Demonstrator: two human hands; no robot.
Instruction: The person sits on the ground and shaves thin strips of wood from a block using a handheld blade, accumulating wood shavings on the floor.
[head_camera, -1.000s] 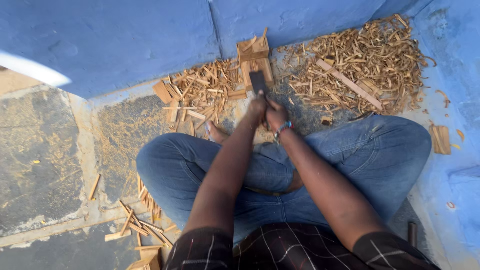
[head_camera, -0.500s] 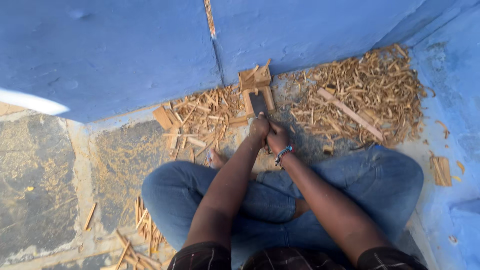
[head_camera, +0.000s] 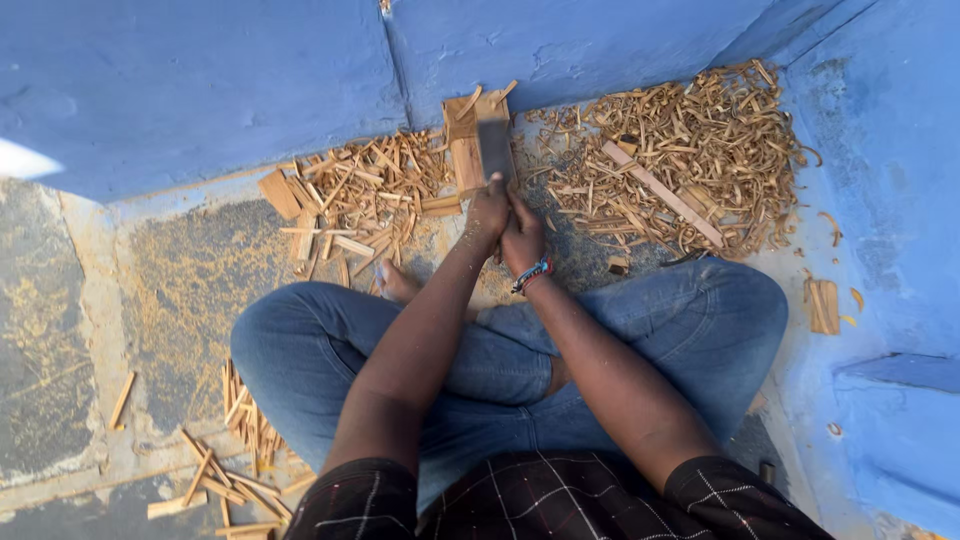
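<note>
Seated cross-legged on a stone floor, in a corner of blue walls (head_camera: 200, 80). Left hand (head_camera: 488, 215) and right hand (head_camera: 523, 238) pressed together, both closed round the handle of a flat metal blade (head_camera: 495, 148), which rises straight ahead of the knuckles. A two-handed grip, likely for force and for keeping the blade true over the wood. Handle itself hidden inside the fists, so no telling its shape. Beaded wristband (head_camera: 532, 273) on the right wrist.

Just beyond the hands, under and beside the blade: an upright wooden block (head_camera: 465, 150), set against the wall's foot, probably so it cannot slide away. Whether the blade edge touches the block or hangs just above it, impossible to tell from this angle.

To the left of the hands, a heap of split wooden sticks (head_camera: 350, 195), lying crosswise and loose. To the right, a larger spread of curled wood shavings (head_camera: 700, 140), with one long flat slat (head_camera: 665, 195) lying slantwise on top. Two sorts kept on two sides, apparently as a rough sorting.

Nearer the body, behind the hands: knees in blue jeans (head_camera: 300, 350), a bare foot (head_camera: 397, 285) showing just left of the forearm. More thin sticks (head_camera: 235, 440) scattered past the left knee, well apart from the hands. A small wood piece (head_camera: 822, 305) by the right-hand wall.
</note>
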